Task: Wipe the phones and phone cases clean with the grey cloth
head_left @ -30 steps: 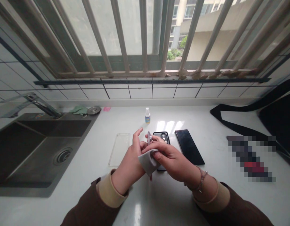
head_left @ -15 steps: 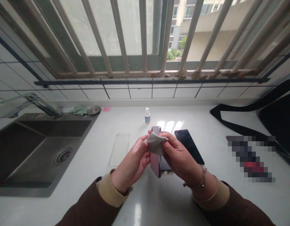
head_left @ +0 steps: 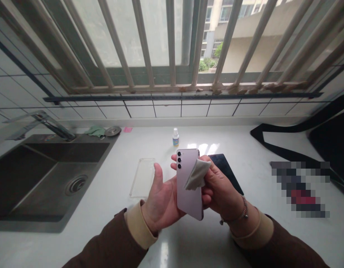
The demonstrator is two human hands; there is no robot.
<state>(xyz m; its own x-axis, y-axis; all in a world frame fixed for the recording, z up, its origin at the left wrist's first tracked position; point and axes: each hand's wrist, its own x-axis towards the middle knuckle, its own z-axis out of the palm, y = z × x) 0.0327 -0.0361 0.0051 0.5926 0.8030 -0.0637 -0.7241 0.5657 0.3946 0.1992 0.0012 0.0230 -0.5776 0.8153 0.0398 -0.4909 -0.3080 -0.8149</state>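
Pale pink phone point(head_left: 185, 201) turned back-side up, grey cloth point(head_left: 198, 175) against it

Half a second earlier the phone had been seen almost edge-on, with the cloth bunched between both hands. By this moment its back faced the wearer, the three lenses showing at the upper left corner, and the cloth was in the right hand point(head_left: 220, 186) alone. The turn appeared to put the whole flat back within the cloth's reach.

Taking the small white-capped bottle point(head_left: 175, 138) as the landmark, the phone was on its near side and slightly right, apparently lifted off the counter point(head_left: 188, 245). The right thumb and fingers pinched the cloth narrowly, its loose end lying over the phone's right half. The left hand point(head_left: 164, 201) lay palm up by the phone's lower left edge, thumb wide of it; its fingers passed behind, so how tightly they closed could not be told.

Toward the wearer and left of the bottle lay a clear case point(head_left: 142, 178), just beside the left thumb. Toward the wearer and right of it lay a black slab point(head_left: 226, 169), partly behind the right hand, leaving that side tighter. The sink point(head_left: 100, 160) rim stood well left of the bottle, and a black strap point(head_left: 257, 132) well right, with counter between each and the hands.
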